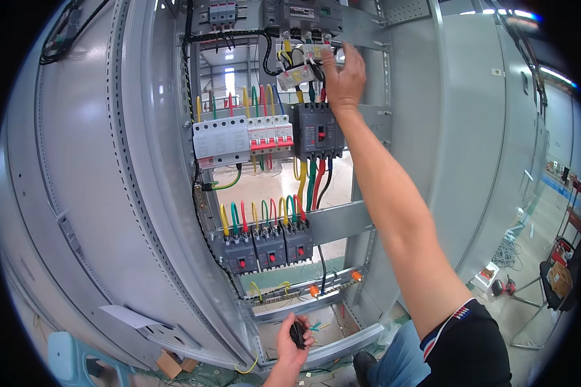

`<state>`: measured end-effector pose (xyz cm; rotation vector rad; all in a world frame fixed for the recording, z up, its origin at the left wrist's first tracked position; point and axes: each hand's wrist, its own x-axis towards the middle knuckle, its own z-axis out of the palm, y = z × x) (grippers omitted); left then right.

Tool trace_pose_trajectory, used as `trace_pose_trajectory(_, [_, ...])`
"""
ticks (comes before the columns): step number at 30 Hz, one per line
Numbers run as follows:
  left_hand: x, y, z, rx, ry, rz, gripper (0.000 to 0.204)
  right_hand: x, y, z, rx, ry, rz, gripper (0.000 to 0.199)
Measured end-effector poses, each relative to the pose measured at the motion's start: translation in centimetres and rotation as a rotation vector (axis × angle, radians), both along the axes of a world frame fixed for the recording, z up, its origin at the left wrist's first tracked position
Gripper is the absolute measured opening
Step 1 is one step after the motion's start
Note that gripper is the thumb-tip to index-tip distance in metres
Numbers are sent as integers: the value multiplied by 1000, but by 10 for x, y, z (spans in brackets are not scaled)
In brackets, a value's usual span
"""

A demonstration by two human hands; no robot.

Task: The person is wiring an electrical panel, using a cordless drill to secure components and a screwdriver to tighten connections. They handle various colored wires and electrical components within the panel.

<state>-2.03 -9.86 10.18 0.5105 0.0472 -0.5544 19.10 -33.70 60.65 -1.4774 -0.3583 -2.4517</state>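
My right hand (pixel 346 76) is raised to the upper part of an open grey cabinet, its fingers stretched upward and apart. It is beside a clear-and-white block (pixel 315 53) with wires, just under the large top circuit breaker (pixel 303 18); whether it touches the block I cannot tell. A second clear-and-yellow block (pixel 295 77) hangs tilted to its left. Below the wrist sits a black circuit breaker (pixel 321 132) with a red toggle. Low down at the cabinet's base, my left hand (pixel 290 342) is closed around a small black object (pixel 297 335) whose kind is unclear.
A white surge protector (pixel 221 140) and red-switched breakers (pixel 270 134) sit mid-cabinet. Below them is a row of small black breakers (pixel 270 248). Orange insulators (pixel 356 276) hold a low busbar. At lower left stands a blue stool (pixel 71 358); a power drill (pixel 505 286) lies on the right floor.
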Motion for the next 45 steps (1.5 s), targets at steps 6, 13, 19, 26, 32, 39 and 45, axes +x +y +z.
trace_pose_trajectory(6, [-1,17,-7,4,18,20,39,-49,20,1,58,-13,550,77])
trace_pose_trajectory(13, [0,12,-13,16,8,23,40,-31,24,4,95,-153,583,73])
trace_pose_trajectory(19, [1,7,-17,24,19,16,39,1,24,-6,148,-94,268,67])
trace_pose_trajectory(26, [3,19,-8,15,29,81,39,-72,-9,-54,134,363,561,62])
trace_pose_trajectory(32, [3,12,-7,14,24,48,37,-49,-20,-71,206,1000,865,55])
trace_pose_trajectory(39, [-2,6,-7,34,16,42,37,-43,-30,-72,140,1057,894,50])
trace_pose_trajectory(45, [-2,-3,-6,25,35,27,35,-34,-25,-67,117,1013,747,52])
